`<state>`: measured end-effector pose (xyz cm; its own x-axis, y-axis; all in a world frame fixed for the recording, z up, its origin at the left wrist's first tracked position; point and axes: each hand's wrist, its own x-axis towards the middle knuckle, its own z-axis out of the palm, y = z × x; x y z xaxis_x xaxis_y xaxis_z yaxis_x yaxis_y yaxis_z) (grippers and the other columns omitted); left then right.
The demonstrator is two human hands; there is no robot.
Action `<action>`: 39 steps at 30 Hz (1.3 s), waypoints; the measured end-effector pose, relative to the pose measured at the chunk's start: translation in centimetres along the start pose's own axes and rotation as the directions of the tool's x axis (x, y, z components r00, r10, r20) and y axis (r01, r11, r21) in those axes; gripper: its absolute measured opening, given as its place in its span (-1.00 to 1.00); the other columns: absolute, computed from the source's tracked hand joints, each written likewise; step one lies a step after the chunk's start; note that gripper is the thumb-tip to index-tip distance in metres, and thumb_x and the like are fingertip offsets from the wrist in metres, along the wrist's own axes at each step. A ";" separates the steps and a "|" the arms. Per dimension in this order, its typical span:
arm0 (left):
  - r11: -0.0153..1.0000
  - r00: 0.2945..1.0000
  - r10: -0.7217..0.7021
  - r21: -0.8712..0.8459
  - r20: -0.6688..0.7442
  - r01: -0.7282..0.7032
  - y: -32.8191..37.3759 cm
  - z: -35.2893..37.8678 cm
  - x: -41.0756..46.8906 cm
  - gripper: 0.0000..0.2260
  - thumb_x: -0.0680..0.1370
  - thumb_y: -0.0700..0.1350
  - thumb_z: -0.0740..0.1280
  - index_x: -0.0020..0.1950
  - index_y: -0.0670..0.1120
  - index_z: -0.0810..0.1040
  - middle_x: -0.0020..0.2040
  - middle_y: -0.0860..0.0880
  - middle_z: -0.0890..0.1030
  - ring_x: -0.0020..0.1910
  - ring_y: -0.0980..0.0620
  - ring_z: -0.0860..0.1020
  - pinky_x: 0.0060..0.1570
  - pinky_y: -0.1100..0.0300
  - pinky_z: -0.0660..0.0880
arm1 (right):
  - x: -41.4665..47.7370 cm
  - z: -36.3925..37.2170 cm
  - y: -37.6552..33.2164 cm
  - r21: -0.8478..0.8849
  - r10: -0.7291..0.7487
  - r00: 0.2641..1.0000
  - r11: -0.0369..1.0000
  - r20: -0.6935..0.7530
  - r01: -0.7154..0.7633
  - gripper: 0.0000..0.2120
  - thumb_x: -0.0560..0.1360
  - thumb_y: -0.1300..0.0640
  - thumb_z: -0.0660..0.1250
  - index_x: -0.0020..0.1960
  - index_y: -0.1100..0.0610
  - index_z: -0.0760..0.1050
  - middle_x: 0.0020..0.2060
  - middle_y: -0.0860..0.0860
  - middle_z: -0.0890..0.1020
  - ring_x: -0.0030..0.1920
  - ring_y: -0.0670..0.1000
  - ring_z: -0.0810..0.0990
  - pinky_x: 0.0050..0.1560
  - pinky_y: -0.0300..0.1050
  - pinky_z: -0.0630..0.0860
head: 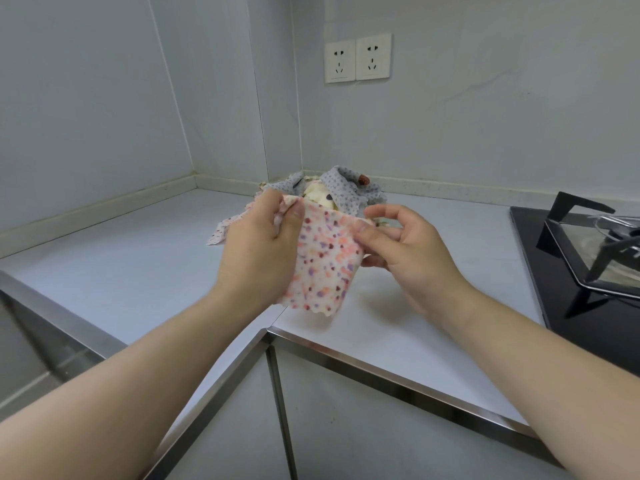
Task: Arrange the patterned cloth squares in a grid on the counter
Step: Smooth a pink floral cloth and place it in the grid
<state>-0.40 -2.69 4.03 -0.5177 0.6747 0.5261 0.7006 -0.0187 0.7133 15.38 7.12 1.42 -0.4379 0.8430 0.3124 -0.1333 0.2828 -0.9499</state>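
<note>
Both hands are pinching the top corners of the dotted cloth square [323,261]: left hand [258,244], right hand [408,244]. It is hanging above the bench [138,258], pink and purple spots, scalloped edge. Best pulling it taut, then lowering it flat, well apart from the pile of squares [332,192] in the corner.

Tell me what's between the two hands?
The head view shows a spotted cloth square, pinched at its top corners by the left hand and right hand.
</note>
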 end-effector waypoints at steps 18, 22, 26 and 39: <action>0.594 0.761 -0.646 -0.586 0.060 0.551 -2.8 0.8 1.8 -0.81 0.67 -0.14 0.24 0.25 -0.13 0.54 0.00 -0.12 0.67 -0.12 -0.09 0.71 -0.07 0.00 0.67 | -2.2 3.1 1.0 -0.378 0.202 0.918 0.924 0.342 -0.063 -0.22 0.43 -0.22 0.49 0.53 -0.20 0.19 0.14 -0.11 0.63 0.12 -0.14 0.62 0.07 -0.25 0.48; 0.611 0.785 -0.619 -0.607 0.035 0.509 -2.3 1.4 1.5 -0.75 0.67 -0.09 0.24 0.25 -0.19 0.56 -0.01 -0.14 0.68 -0.14 -0.10 0.71 -0.09 -0.09 0.68 | -2.1 3.5 1.2 -0.432 0.188 0.940 0.901 0.283 -0.050 -0.27 0.48 -0.17 0.46 0.54 -0.19 0.17 0.07 -0.10 0.66 0.00 -0.16 0.62 -0.02 -0.26 0.43; 0.644 0.811 -0.585 -0.607 0.000 0.465 -1.9 2.0 0.9 -0.73 0.60 0.03 0.26 0.13 -0.13 0.57 0.03 -0.16 0.68 -0.04 -0.15 0.70 0.03 -0.19 0.65 | -2.0 3.6 1.0 -0.436 0.178 0.963 0.897 0.203 -0.074 -0.39 0.56 -0.08 0.33 0.54 -0.16 0.17 0.03 -0.09 0.68 0.00 -0.13 0.62 -0.06 -0.23 0.40; 0.702 0.875 -0.485 -0.597 -0.001 0.388 -0.9 4.0 -1.2 -0.76 0.61 0.15 0.23 0.01 0.02 0.57 -0.01 -0.09 0.68 -0.02 -0.10 0.69 0.02 -0.19 0.64 | -1.5 3.0 1.5 -0.368 0.098 0.995 0.926 0.016 -0.085 -0.47 0.54 0.25 0.34 0.44 -0.09 0.34 -0.21 -0.04 0.69 -0.34 -0.17 0.58 -0.33 -0.31 0.39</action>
<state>1.53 -0.58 0.87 -0.7930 0.5982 0.1153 -0.0024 -0.1923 0.9813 13.13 4.91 -0.52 -0.4630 0.8591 0.2179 0.2405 0.3584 -0.9020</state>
